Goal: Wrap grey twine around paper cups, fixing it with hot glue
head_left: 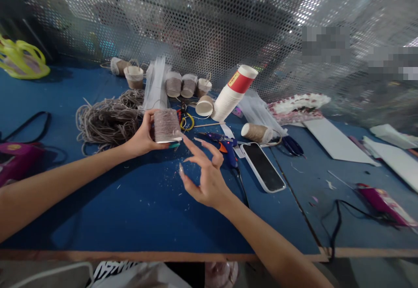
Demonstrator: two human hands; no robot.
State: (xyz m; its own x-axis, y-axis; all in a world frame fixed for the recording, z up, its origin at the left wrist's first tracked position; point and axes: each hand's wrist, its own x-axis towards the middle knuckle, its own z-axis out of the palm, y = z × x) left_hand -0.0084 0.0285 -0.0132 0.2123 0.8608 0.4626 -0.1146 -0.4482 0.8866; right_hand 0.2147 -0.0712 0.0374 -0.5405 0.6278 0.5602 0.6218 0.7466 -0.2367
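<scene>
My left hand point(144, 136) is closed around a paper cup point(166, 125) wound with grey-brown cord, its white rim facing down. Some of that hand's fingers are hidden behind the cup. My right hand point(205, 172) is open just to the right, fingers spread, with the index fingertip at or very near the cup's lower right edge; whether it touches, I cannot tell. Beside the left wrist lies a loose heap of grey-brown cord point(109, 120). A blue glue gun point(228, 146) rests beyond my right hand, and yellow-handled scissors point(187, 122) lie behind the cup.
A leaning stack of white paper cups point(228, 98) stands at the back, near several cord-wrapped cups point(173, 84). To the right lie a phone point(264, 168), a wrapped cup point(256, 132) and white boards point(338, 140). A perforated metal screen point(196, 27) closes off the table's far side.
</scene>
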